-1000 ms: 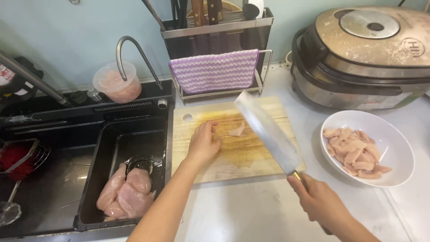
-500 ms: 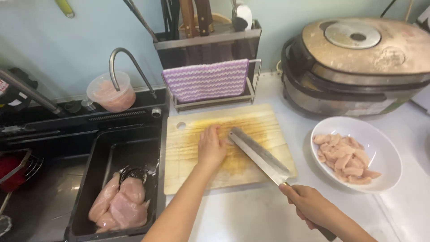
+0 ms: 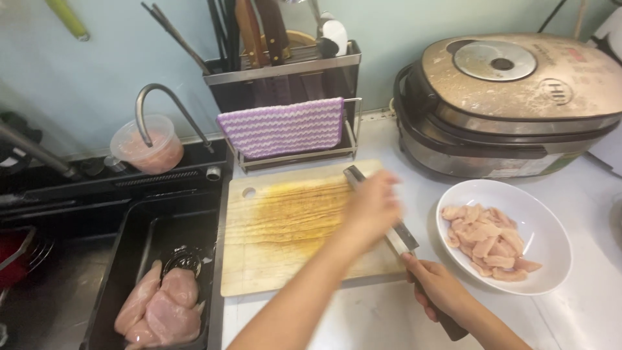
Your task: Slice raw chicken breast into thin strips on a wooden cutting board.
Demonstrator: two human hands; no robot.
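My right hand point(image 3: 439, 287) grips the dark handle of a large cleaver point(image 3: 382, 214), whose blade lies across the right part of the wooden cutting board point(image 3: 278, 227). My left hand point(image 3: 372, 204), blurred by motion, is over the blade near the board's right edge; whether it holds any meat I cannot tell. A white bowl point(image 3: 547, 259) with several pale sliced chicken pieces point(image 3: 486, 240) stands just right of the board.
Whole raw chicken breasts point(image 3: 159, 308) lie in the black sink point(image 3: 123, 259) at the left. Behind the board stands a knife rack point(image 3: 285, 71) draped with a purple striped cloth point(image 3: 282, 126). A large rice cooker point(image 3: 512, 104) sits back right. A plastic tub point(image 3: 146, 142) rests beside the faucet point(image 3: 172, 107).
My left hand moved right from the middle of the board to the cleaver blade. The small piece of meat seen on the board is gone from view. The cleaver has come lower and flatter.
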